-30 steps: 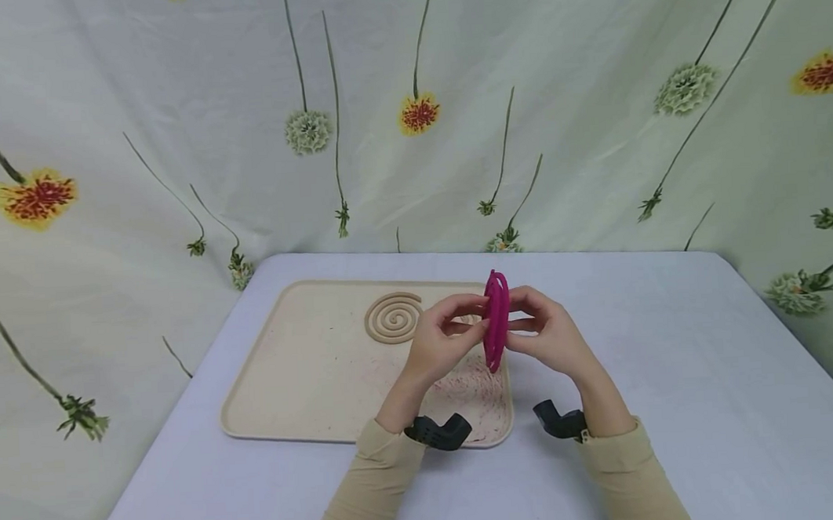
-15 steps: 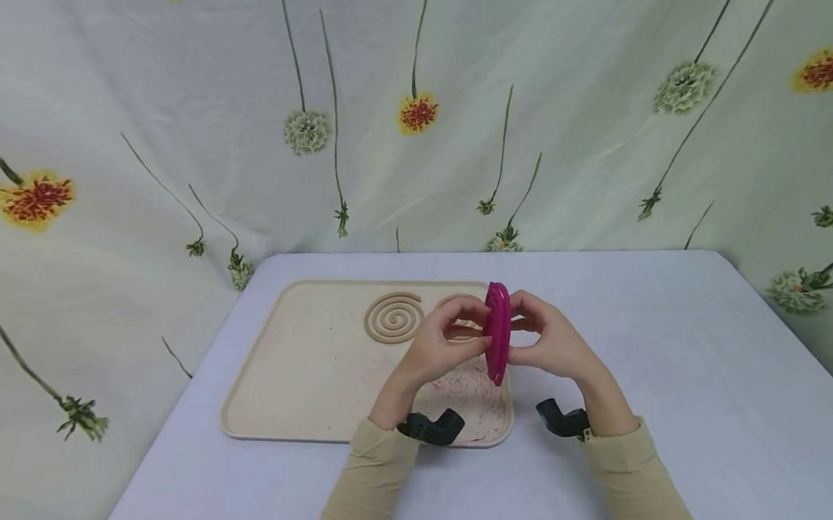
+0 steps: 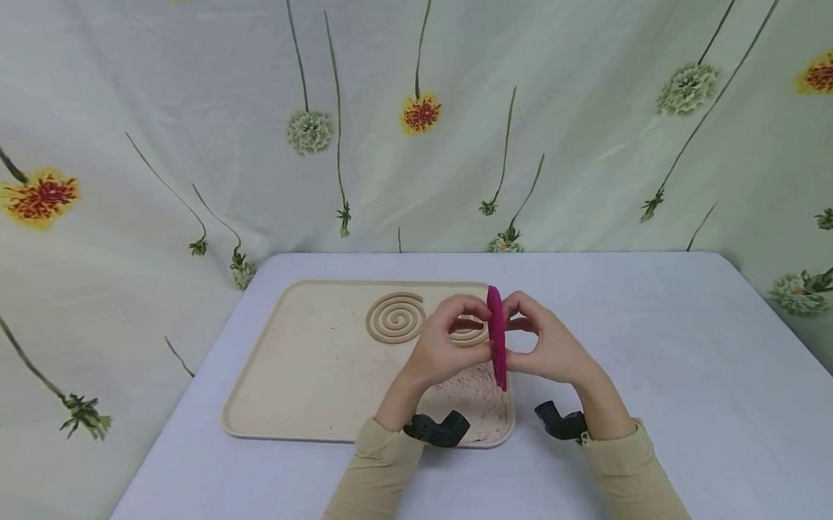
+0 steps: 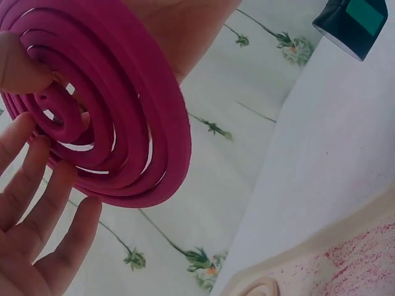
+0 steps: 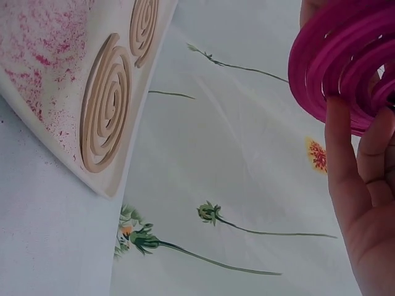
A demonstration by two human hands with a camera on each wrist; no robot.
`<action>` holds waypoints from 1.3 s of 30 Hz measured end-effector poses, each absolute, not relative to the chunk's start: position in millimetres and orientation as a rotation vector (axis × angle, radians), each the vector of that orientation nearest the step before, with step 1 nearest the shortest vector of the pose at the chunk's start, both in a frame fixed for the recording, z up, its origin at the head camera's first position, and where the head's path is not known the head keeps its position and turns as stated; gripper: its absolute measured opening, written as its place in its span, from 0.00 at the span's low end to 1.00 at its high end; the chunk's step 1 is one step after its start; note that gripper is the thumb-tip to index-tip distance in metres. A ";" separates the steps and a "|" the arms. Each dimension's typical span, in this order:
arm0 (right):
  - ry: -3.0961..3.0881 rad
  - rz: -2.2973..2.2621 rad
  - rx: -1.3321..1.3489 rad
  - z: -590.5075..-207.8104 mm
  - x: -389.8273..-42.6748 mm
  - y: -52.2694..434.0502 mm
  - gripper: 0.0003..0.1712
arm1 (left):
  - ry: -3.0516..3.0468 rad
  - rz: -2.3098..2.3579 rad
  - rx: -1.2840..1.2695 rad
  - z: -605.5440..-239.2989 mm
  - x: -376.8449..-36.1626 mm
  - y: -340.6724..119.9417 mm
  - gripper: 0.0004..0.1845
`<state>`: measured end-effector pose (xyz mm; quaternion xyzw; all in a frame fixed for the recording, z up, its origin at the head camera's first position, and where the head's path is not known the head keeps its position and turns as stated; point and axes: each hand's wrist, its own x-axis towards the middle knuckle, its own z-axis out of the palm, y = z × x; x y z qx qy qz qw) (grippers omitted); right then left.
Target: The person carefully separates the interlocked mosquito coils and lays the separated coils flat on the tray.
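A magenta mosquito coil (image 3: 497, 342) stands upright between the two hands, edge-on in the head view. Its spiral rings, with narrow gaps between them, show in the left wrist view, where the coil (image 4: 170, 129) fills the upper left. From the left side the left hand (image 3: 441, 349) pinches it with thumb and fingers. On the opposite face the right hand (image 3: 551, 347) holds it with thumb below and fingers above. Fingertips touch the rings near the centre in the right wrist view, where the coil (image 5: 308, 68) is partly cut off. Both hands are raised above the table.
A beige tray (image 3: 288, 377) lies on the white-covered table (image 3: 676, 356). One tan coil (image 3: 395, 318) lies at its back; a second tan coil (image 5: 106, 111) beside it is partly hidden by the left hand. Reddish crumbs mark the tray's right part. A floral cloth (image 3: 579, 126) hangs behind.
The magenta coil has come down slightly and turned until it is edge-on to the head view. Both hands still hold it, their fingers shifted a little.
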<state>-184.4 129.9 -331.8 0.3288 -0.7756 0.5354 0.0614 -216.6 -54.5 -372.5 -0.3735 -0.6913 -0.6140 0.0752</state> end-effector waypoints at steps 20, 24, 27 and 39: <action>-2.298 1.727 1.036 -361.9 -203.8 138.0 0.30 | -2.007 -2.031 -1.111 -345.7 -197.0 -50.3 0.34; -2.273 1.730 1.062 -361.7 -204.3 138.1 0.32 | -2.007 -2.084 -1.110 -346.6 -197.6 -50.4 0.35; -2.262 1.730 1.079 -361.5 -204.9 139.5 0.35 | -2.016 -2.091 -1.111 -346.5 -197.7 -50.7 0.35; -2.281 1.722 1.104 -359.7 -205.2 145.3 0.39 | -2.055 -2.072 -1.138 -345.4 -199.3 -55.3 0.37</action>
